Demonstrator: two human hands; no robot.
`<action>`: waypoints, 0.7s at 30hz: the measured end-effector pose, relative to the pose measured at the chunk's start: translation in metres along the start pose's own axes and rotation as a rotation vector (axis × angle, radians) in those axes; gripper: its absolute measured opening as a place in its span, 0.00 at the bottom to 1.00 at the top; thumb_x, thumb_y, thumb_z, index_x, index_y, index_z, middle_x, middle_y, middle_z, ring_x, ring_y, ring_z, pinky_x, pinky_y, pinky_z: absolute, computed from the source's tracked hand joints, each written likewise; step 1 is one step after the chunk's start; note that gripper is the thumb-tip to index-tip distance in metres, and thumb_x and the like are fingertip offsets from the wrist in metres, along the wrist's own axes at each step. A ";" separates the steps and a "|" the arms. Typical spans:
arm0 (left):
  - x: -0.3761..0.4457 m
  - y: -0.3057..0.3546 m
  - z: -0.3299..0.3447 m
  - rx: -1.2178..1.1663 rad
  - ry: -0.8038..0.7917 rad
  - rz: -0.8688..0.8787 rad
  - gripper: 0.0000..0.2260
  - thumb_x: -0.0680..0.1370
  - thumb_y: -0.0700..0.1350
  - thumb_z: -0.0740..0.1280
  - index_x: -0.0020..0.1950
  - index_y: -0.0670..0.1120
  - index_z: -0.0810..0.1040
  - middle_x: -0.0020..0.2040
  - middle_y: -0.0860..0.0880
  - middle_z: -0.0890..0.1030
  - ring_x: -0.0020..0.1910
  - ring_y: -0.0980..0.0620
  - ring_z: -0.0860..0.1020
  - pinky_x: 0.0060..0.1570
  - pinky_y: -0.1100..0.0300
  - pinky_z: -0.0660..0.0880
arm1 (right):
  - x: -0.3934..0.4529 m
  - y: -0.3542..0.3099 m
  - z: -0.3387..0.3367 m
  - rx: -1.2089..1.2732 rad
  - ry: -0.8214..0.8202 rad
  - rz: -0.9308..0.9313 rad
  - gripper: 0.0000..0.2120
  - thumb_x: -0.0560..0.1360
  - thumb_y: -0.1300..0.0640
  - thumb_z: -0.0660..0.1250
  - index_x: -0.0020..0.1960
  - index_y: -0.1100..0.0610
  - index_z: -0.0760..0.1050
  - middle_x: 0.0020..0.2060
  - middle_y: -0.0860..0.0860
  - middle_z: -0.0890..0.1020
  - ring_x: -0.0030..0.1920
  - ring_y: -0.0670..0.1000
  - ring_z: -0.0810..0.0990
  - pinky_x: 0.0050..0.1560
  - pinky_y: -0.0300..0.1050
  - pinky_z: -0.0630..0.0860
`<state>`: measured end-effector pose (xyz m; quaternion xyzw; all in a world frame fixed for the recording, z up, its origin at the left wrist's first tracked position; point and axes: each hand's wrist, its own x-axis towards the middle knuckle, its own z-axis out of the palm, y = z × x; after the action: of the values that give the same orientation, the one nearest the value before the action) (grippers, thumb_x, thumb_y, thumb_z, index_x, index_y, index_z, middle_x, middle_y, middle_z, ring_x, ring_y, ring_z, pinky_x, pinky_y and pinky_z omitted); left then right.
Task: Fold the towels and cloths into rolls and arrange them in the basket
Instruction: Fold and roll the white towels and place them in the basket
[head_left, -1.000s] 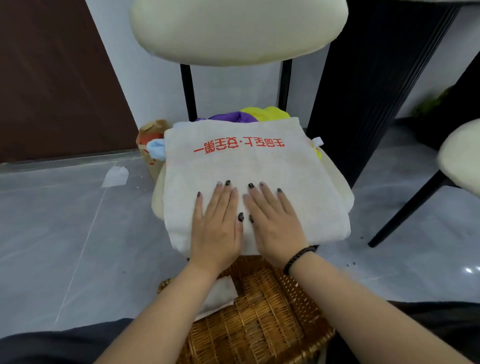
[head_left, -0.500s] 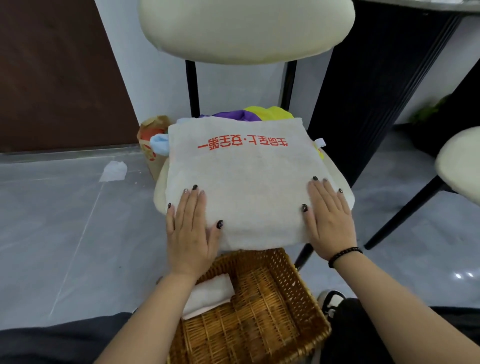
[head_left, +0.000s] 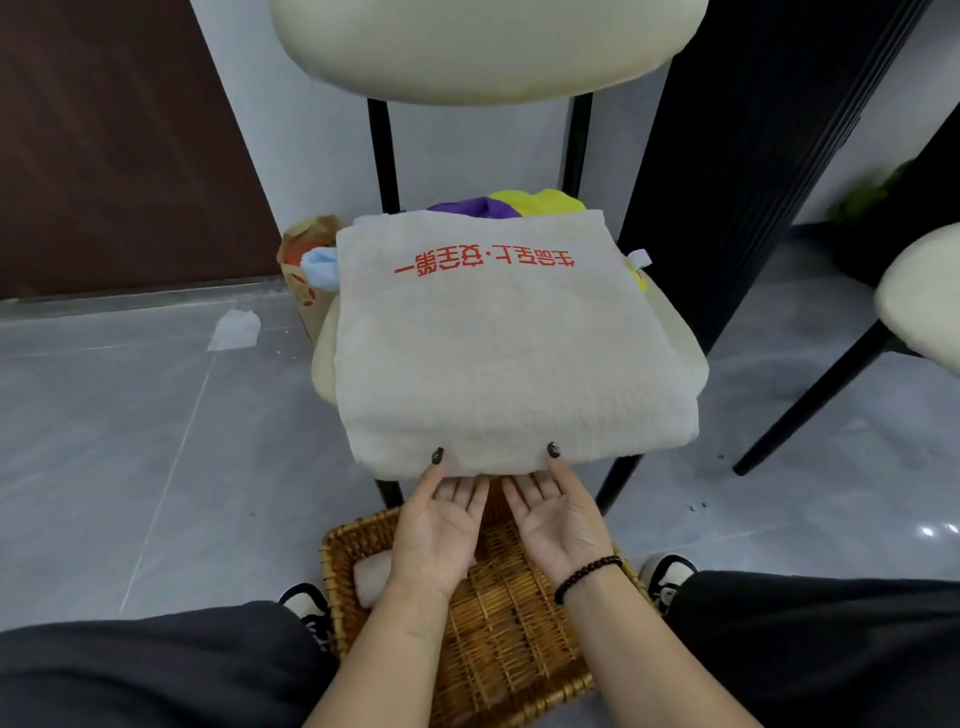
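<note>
**Cream towel pinched at its near edge by two hands**

Cream terry, folded flat and printed with one line of red characters, the large towel (head_left: 514, 343) lies on the pale cushioned seat of a black-legged chair (head_left: 324, 358), its near edge hanging just over the front. Both hands work palm-up beneath that edge, side by side. The left hand (head_left: 441, 525) has its thumb on top of the cloth and its fingers tucked under, pinching the hem; the right hand (head_left: 558, 519), with one dark bead bracelet (head_left: 587, 574) at the wrist, pinches the same way just beside it.

Below the hands sits one rectangular woven wicker basket (head_left: 498, 639) on the grey tiled floor, holding a single white rolled cloth (head_left: 371, 577) against its left wall. Behind the towel three more cloths peek out: one purple (head_left: 475, 207), one yellow (head_left: 540, 201), one light blue (head_left: 319, 262). Two black-and-white shoes (head_left: 309, 608) flank the basket.
</note>
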<state>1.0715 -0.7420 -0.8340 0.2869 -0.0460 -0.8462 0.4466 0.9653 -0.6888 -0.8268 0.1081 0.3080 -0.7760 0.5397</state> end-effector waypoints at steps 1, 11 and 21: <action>0.001 0.001 0.001 0.002 -0.001 0.001 0.18 0.73 0.40 0.67 0.63 0.43 0.76 0.57 0.43 0.82 0.63 0.46 0.76 0.67 0.50 0.69 | 0.001 0.002 0.004 -0.004 -0.024 0.018 0.25 0.72 0.61 0.68 0.69 0.61 0.69 0.63 0.60 0.77 0.62 0.56 0.77 0.64 0.52 0.73; 0.004 -0.005 0.011 -0.035 -0.032 0.052 0.18 0.75 0.40 0.66 0.65 0.43 0.75 0.61 0.43 0.81 0.59 0.49 0.80 0.52 0.55 0.80 | 0.004 0.004 0.010 0.021 -0.197 -0.027 0.20 0.74 0.67 0.64 0.66 0.62 0.71 0.61 0.60 0.79 0.60 0.56 0.79 0.52 0.49 0.80; -0.008 0.019 -0.006 0.012 0.074 0.143 0.15 0.79 0.43 0.64 0.66 0.44 0.75 0.60 0.45 0.81 0.56 0.51 0.81 0.48 0.54 0.81 | 0.006 -0.047 -0.016 0.012 -0.017 -0.205 0.14 0.78 0.62 0.62 0.63 0.61 0.73 0.59 0.57 0.80 0.59 0.53 0.79 0.58 0.52 0.77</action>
<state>1.0918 -0.7462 -0.8289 0.3168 -0.0546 -0.8007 0.5055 0.9178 -0.6732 -0.8255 0.0727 0.3083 -0.8298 0.4594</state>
